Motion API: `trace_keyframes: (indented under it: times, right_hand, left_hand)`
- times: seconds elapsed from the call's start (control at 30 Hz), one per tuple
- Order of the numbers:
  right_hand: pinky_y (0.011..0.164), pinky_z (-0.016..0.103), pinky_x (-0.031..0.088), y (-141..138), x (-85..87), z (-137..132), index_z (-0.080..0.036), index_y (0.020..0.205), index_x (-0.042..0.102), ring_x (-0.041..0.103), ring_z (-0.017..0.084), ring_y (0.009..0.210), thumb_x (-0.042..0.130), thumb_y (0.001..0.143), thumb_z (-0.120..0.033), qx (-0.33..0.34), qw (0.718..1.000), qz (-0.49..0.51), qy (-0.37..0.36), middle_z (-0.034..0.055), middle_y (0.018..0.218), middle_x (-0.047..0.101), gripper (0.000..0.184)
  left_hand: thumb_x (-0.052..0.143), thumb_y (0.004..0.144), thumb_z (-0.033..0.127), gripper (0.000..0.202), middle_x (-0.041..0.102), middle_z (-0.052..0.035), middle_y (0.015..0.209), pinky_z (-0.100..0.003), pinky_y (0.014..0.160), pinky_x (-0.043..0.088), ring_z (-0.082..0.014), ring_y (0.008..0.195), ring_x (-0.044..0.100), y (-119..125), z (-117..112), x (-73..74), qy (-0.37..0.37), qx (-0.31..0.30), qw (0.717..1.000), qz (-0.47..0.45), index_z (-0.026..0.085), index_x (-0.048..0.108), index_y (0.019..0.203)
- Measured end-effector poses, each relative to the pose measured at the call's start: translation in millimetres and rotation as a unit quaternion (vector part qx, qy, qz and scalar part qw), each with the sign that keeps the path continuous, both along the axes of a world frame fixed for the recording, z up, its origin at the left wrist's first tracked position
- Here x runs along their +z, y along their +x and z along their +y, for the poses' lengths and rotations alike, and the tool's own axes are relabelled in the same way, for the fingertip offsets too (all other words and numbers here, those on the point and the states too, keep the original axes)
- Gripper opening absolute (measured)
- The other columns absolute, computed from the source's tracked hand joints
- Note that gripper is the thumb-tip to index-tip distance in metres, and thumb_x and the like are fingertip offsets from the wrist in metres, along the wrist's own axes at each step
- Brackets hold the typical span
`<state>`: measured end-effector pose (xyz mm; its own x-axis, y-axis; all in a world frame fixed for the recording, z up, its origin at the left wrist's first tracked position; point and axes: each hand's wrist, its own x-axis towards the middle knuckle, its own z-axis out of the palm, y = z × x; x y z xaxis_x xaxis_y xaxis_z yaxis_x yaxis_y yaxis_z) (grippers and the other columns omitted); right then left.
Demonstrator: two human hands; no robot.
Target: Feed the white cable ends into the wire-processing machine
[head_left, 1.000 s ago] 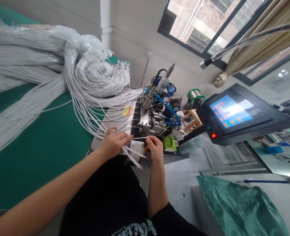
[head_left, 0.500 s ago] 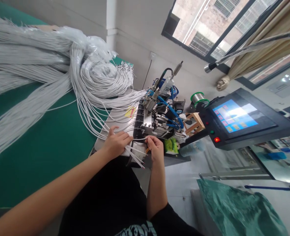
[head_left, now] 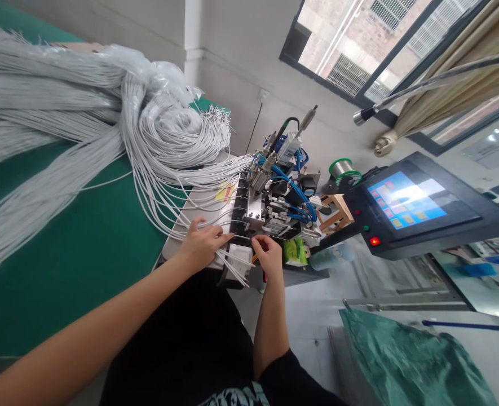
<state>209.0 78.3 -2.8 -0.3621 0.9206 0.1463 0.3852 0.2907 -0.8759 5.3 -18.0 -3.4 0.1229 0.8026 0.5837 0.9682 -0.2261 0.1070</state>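
My left hand lies on thin white cables at the near end of a black slotted fixture, its fingers pressed together on a few cable ends that stick out toward me. My right hand is curled just to the right of it, pinching one white cable end at the fixture's front. Behind the fixture stands a small metal machine with blue air hoses. A big bundle of white cables lies across the green table on the left.
A control box with a lit touch screen and a red lamp stands at the right. A spool of wire and a small wooden stand sit behind the machine. A green bag lies on the floor, lower right.
My right hand has shifted slightly forward to the fixture's front. My left hand has edged forward too, still on the cable ends. The view has drifted a little.
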Motion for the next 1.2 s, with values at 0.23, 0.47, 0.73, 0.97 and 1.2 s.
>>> trace_keyframes:
  times: [0.23, 0.47, 0.73, 0.97, 1.2]
  right_hand:
    - [0.059, 0.026, 0.041, -5, -12.0, 10, -0.019, 0.069, 0.058, 0.05, 0.015, 0.061, 0.054, 0.079, -0.044, 0.01, 1.0, -0.002, 0.005, -0.0003, 0.063, 0.056, 0.027]
    - [0.05, 0.024, 0.033, -12, -31.1, 20, -0.02, 0.06, 0.051, 0.037, 0.012, 0.05, 0.057, 0.07, -0.041, 0.004, 0.99, 0.088, -0.113, -0.0051, 0.052, 0.041, 0.025]
    - [0.045, 0.023, 0.031, -14, -41.7, 16, -0.02, 0.06, 0.049, 0.037, 0.01, 0.046, 0.066, 0.065, -0.055, -0.027, 0.969, 0.157, -0.187, -0.0057, 0.049, 0.043, 0.039]
    - [0.053, 0.026, 0.038, 21, -23.0, -4, -0.017, 0.072, 0.064, 0.049, 0.014, 0.055, 0.062, 0.079, -0.054, -0.029, 0.993, 0.089, -0.076, 0.0006, 0.06, 0.057, 0.038]
    - [0.052, 0.027, 0.04, 47, 30.7, -34, -0.02, 0.092, 0.072, 0.052, 0.015, 0.056, 0.066, 0.083, -0.042, 0.211, 0.974, -0.062, -0.043, 0.0041, 0.073, 0.066, 0.024]
  left_hand:
    - [0.049, 0.076, 0.006, 0.045, 0.066, -0.006, 0.102, -0.046, 0.093, 0.028, -0.0199, 0.083, 0.06, 1, 4, -4.3, -0.037, 0.006, 0.999, -0.017, 0.027, 0.066, 0.111]
    - [0.051, 0.077, 0.01, 0.047, 0.063, -0.0069, 0.108, -0.045, 0.091, 0.026, -0.0208, 0.087, 0.058, 1, 4, 1.8, -0.112, 0.021, 0.993, -0.006, 0.028, 0.063, 0.119]
    - [0.052, 0.081, 0.013, 0.044, 0.062, -0.008, 0.108, -0.045, 0.092, 0.027, -0.0225, 0.095, 0.056, 1, 4, 3.5, -0.13, 0.022, 0.991, -0.005, 0.028, 0.062, 0.122]
    - [0.051, 0.085, 0.017, 0.037, 0.059, -0.0098, 0.125, -0.046, 0.098, 0.027, -0.0255, 0.111, 0.052, -1, 0, 3.2, -0.065, 0.022, 0.998, -0.002, 0.022, 0.062, 0.119]
    - [0.048, 0.089, 0.017, 0.033, 0.064, -0.0079, 0.118, -0.045, 0.099, 0.027, -0.0217, 0.104, 0.056, -1, -1, 4.5, -0.034, -0.002, 0.999, -0.01, 0.024, 0.062, 0.117]
